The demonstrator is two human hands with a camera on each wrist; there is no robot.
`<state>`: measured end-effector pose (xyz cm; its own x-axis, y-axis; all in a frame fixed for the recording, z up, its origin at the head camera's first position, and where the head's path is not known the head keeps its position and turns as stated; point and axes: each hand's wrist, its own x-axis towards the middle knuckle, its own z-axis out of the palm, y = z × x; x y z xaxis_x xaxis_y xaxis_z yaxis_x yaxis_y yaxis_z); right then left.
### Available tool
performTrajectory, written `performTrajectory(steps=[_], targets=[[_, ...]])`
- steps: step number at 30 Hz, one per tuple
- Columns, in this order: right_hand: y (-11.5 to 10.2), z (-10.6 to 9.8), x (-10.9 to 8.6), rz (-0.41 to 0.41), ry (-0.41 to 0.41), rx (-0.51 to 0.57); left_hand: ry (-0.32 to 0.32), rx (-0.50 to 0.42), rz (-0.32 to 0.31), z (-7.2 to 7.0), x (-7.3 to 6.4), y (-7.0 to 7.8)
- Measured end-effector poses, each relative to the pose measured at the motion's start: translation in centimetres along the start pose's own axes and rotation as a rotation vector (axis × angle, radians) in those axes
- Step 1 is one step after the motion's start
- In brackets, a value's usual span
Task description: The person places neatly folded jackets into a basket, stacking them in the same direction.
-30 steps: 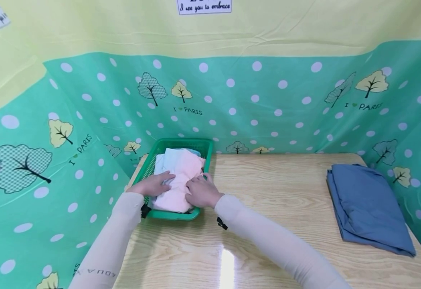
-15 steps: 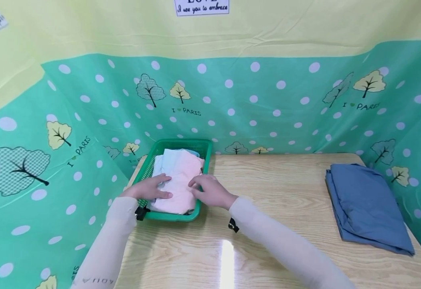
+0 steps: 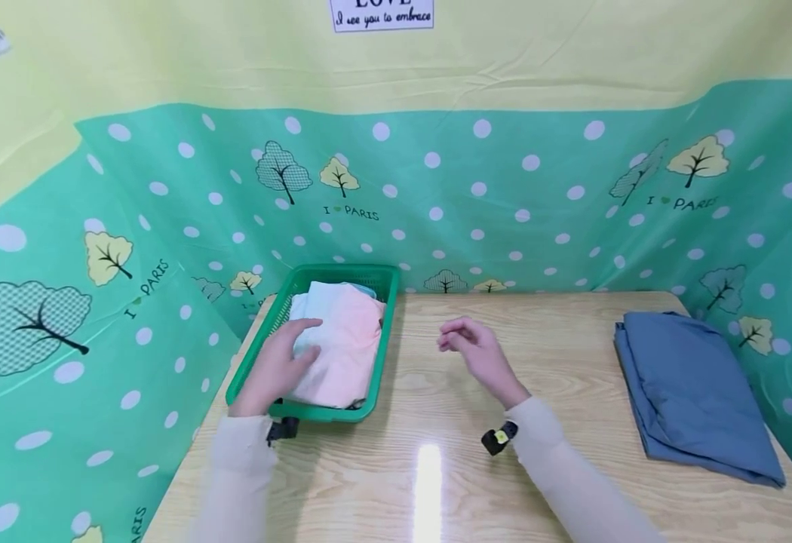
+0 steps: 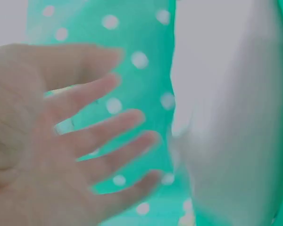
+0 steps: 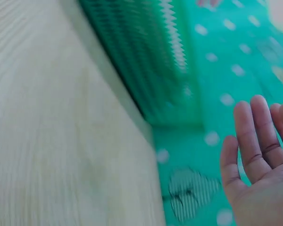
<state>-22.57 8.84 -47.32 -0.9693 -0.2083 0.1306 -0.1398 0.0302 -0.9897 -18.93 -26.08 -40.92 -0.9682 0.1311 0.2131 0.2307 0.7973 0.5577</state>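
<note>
Wood counter [image 3: 559, 335]: at ten o'clock, left hand [image 3: 276, 366] splayed, empty, by pastel cloth [image 3: 345, 351] in basket [image 3: 324, 414]; right hand [image 3: 483, 358] slack, empty. We judged flat palms smoothed best.

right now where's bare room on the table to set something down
The widest bare stretch of table is between the green basket and folded blue cloth, partly under the right hand. Another lies before the basket, between the sleeves. Crowded: the basket, holding pastel fabric, left hand over it.
</note>
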Motion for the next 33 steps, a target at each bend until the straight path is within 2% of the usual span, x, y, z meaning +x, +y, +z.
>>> performTrajectory(steps=[3,5,7,9,13,16,20,23,28,33], targets=[[-0.1,-2.6,-0.8,0.007,0.121,0.092,0.270,-0.153,0.031,1.9,-0.2,2.4],[0.0,-4.2,-1.4,0.011,0.202,0.106,0.410,-0.269,0.074,3.4,-0.3,4.1],[0.4,-5.8,-2.1,0.022,0.267,0.113,0.480,-0.379,0.107,5.1,-0.4,5.6],[0.7,-7.1,-2.9,0.043,0.318,0.129,0.499,-0.484,0.117,6.9,-0.6,7.1],[1.1,-9.3,-5.0,0.081,0.394,0.234,0.473,-0.655,0.076,10.8,-1.3,9.5],[1.0,-10.9,-6.5,0.093,0.459,0.342,0.440,-0.696,0.032,13.8,-1.6,11.1],[0.7,-13.0,-8.4,0.068,0.547,0.426,0.373,-0.737,-0.049,17.6,-1.7,12.9],[0.6,-14.8,-9.8,0.020,0.562,0.460,0.301,-0.810,-0.128,20.3,-1.8,14.1],[0.4,-18.3,-11.9,-0.050,0.584,0.458,0.171,-0.923,-0.221,23.9,-1.6,16.0],[0.2,-21.6,-13.5,-0.002,0.778,0.482,0.030,-1.004,-0.277,26.4,-1.7,18.3]])
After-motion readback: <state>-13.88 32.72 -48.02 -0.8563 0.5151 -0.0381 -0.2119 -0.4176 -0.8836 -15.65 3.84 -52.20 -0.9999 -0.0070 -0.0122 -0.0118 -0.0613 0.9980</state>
